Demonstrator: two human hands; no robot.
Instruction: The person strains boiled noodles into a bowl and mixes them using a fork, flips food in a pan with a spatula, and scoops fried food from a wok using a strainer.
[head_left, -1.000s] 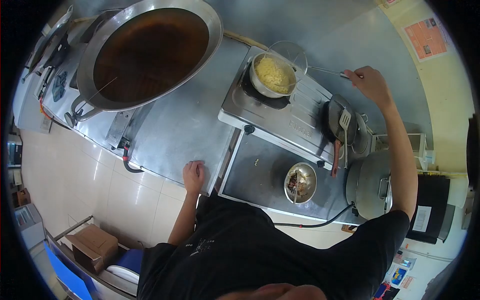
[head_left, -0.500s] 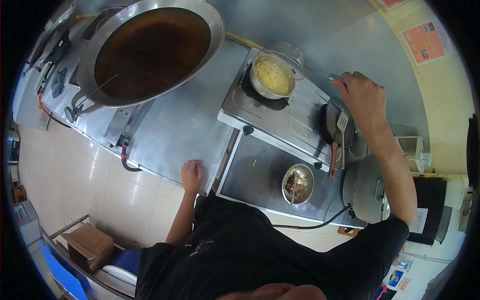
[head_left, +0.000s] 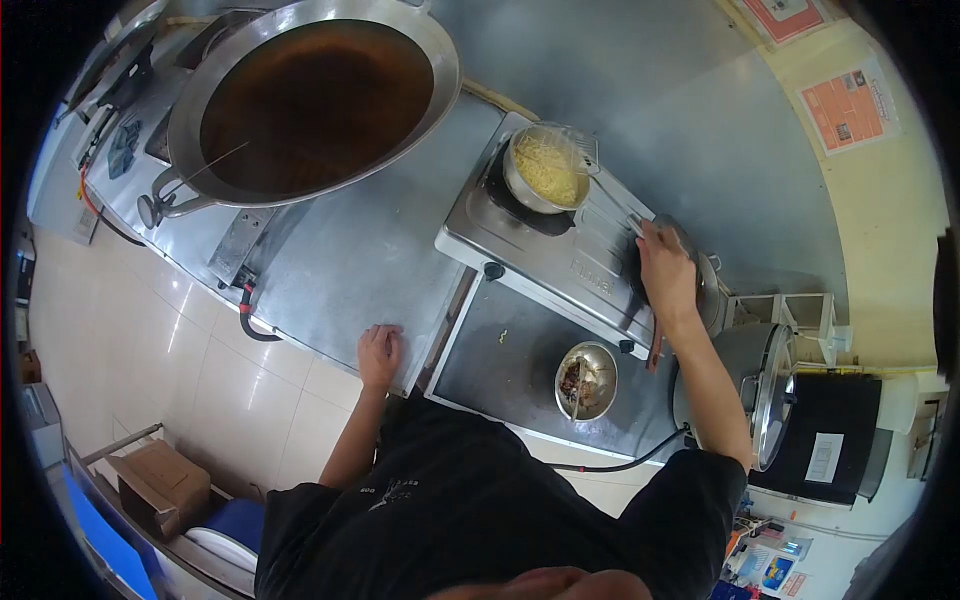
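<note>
My right hand is closed around the handle of a wire-mesh strainer. The strainer's mesh sits at the upper right rim of a small metal pot, partly over the pale yellow noodles in it. That pot stands on the left burner of a silver gas stove. Below my right hand is a dark pan with a brown handle, mostly hidden by the hand and forearm. My left hand rests on the metal counter's front edge, fingers lying on the surface and holding nothing.
A huge wok of dark brown liquid stands at upper left. In front of the stove, a metal bowl with sauce and a utensil sits on a dark tray. A large grey cooker stands right, with a black hose nearby.
My right hand has moved left and down toward me with the strainer. The strainer's mesh has tilted and come down at the pot's rim. My left hand stays on the counter edge.
</note>
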